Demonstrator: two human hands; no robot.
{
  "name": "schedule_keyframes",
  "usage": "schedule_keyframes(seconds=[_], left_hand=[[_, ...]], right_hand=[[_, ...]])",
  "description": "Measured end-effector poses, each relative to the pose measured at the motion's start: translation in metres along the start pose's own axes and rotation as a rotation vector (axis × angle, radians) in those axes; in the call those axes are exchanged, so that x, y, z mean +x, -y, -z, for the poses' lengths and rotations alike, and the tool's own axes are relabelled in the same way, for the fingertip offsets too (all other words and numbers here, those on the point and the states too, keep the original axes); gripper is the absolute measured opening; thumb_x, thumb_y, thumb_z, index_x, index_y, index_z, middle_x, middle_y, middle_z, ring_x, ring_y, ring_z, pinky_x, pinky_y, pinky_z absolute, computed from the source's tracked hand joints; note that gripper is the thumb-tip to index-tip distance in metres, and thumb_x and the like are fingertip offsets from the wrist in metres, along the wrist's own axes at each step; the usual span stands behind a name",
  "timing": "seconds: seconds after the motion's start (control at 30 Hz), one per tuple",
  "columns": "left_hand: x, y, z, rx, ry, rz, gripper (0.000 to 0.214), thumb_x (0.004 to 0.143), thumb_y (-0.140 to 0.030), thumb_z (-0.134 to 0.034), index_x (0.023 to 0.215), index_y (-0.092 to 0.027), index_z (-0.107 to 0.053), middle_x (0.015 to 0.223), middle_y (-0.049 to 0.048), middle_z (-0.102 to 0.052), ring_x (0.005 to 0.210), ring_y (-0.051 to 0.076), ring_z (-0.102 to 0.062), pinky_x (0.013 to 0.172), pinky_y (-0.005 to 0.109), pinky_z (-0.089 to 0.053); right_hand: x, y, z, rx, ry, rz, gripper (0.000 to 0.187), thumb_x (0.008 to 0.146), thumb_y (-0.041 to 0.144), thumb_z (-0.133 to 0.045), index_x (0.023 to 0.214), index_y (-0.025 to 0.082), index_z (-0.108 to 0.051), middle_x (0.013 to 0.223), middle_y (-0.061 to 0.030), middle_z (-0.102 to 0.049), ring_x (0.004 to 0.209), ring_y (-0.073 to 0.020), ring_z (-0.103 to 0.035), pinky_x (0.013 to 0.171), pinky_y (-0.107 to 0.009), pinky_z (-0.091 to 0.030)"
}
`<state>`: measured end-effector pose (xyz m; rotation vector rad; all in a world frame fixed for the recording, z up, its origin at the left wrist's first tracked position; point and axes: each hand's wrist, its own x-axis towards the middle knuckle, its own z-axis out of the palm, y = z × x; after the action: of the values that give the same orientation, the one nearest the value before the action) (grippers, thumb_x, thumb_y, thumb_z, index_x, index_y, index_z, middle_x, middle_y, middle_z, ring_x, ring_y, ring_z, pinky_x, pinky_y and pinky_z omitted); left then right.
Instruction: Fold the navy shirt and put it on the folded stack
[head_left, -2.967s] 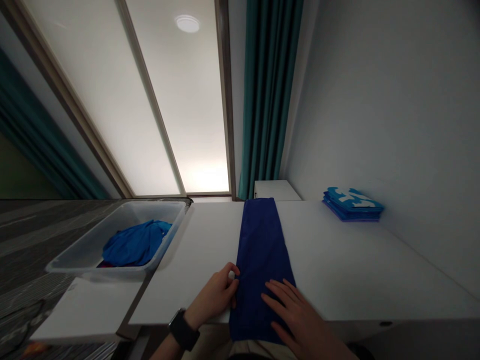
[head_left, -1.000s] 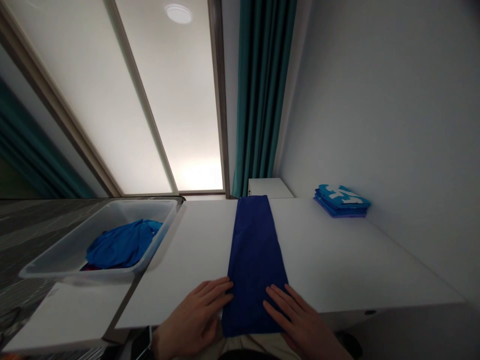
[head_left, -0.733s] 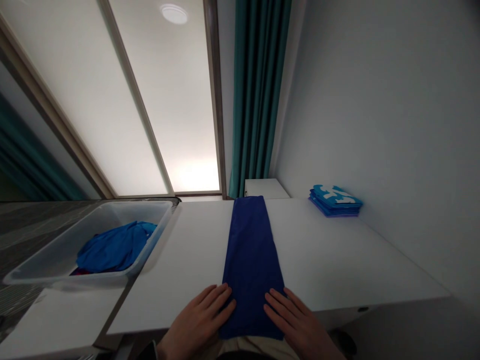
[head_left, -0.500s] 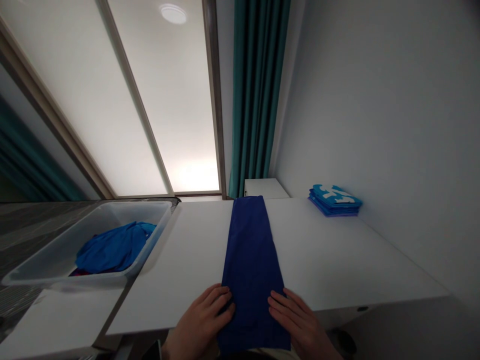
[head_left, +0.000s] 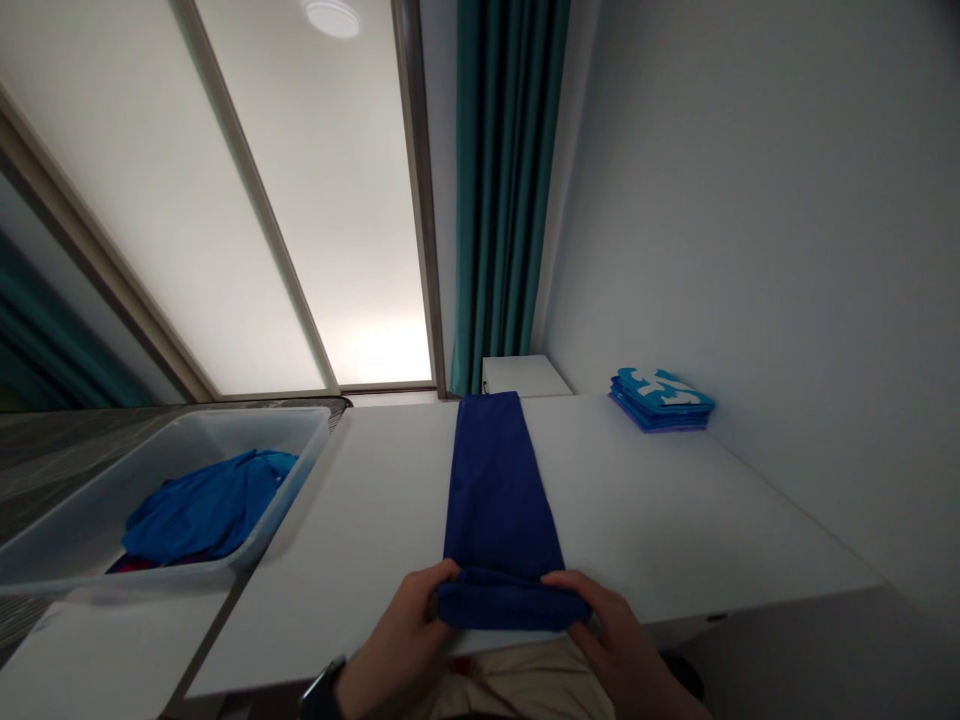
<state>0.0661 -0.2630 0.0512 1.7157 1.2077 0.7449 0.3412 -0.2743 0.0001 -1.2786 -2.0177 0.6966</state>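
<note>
A long, narrow dark blue cloth (head_left: 495, 490) lies lengthwise down the middle of a white table (head_left: 675, 520). Its near end is lifted off the table edge and rolled over. My left hand (head_left: 401, 640) pinches that end at its left corner, fingers closed on the fabric. At the right corner my right hand (head_left: 615, 645) grips the same end, fingers closed too. A dark watch (head_left: 319, 692) sits on my left wrist.
A clear plastic bin (head_left: 67, 520) holding crumpled blue clothing (head_left: 202, 505) stands to the left on a lower white surface. A stack of folded blue garments (head_left: 660, 398) rests at the table's far right by the wall. Teal curtains (head_left: 499, 190) hang behind.
Both hands lay flat on the cloth's near end; they have since closed on its corners and raised that end, folding it over. The view has shifted slightly.
</note>
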Motion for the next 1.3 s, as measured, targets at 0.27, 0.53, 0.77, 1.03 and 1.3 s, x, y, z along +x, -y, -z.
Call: schedule_keyframes(seconds=[0.27,0.53,0.77,1.03,1.3], left_hand=[[0.058,0.000,0.020,-0.192,-0.081,0.047,0.032,0.084,-0.049,-0.056,0.082,-0.017,-0.062,0.079,0.0031,-0.068,0.078,0.020,-0.060,0.070,0.029,-0.048],[0.121,0.024,0.036,-0.123,-0.144,0.014,0.036,0.087,-0.046,-0.054,0.103,-0.015,-0.063,0.097,0.0088,-0.072,0.090,0.024,-0.066,0.081,0.034,-0.050],[0.128,0.038,0.037,-0.069,-0.174,0.175,0.048,0.087,-0.049,-0.053,0.123,-0.018,-0.050,0.076,0.0022,-0.070,0.068,0.020,-0.065,0.065,0.030,-0.048],[0.105,0.039,0.023,0.186,-0.239,0.120,0.049,0.090,-0.040,-0.045,0.134,-0.019,-0.040,0.068,-0.0022,-0.062,0.066,0.020,-0.060,0.078,0.038,-0.045],[0.100,0.034,0.026,0.265,-0.175,0.124,0.050,0.094,-0.040,-0.036,0.140,-0.020,-0.033,0.080,0.0009,-0.068,0.077,0.022,-0.063,0.085,0.040,-0.043]], right_hand=[[0.075,0.021,0.017,0.288,-0.058,-0.224,0.033,0.091,0.044,-0.047,0.107,0.020,-0.063,0.098,-0.0062,-0.070,0.090,-0.0223,-0.065,0.081,-0.035,-0.053],[0.137,-0.004,0.012,0.229,-0.081,-0.206,0.029,0.090,0.036,-0.045,0.107,0.019,-0.061,0.105,-0.0073,-0.068,0.099,-0.0226,-0.063,0.090,-0.037,-0.047],[0.152,-0.013,0.002,-0.127,0.024,-0.440,0.053,0.089,0.039,-0.049,0.138,0.021,-0.043,0.106,-0.0095,-0.068,0.102,-0.0252,-0.064,0.087,-0.037,-0.046],[0.154,-0.013,-0.002,-0.262,0.072,-0.419,0.037,0.091,0.033,-0.046,0.125,0.022,-0.057,0.114,-0.0090,-0.069,0.104,-0.0264,-0.064,0.089,-0.037,-0.046],[0.153,-0.016,-0.005,-0.247,0.067,-0.420,0.036,0.093,0.031,-0.044,0.124,0.023,-0.059,0.120,-0.0069,-0.068,0.109,-0.0249,-0.063,0.094,-0.038,-0.045]])
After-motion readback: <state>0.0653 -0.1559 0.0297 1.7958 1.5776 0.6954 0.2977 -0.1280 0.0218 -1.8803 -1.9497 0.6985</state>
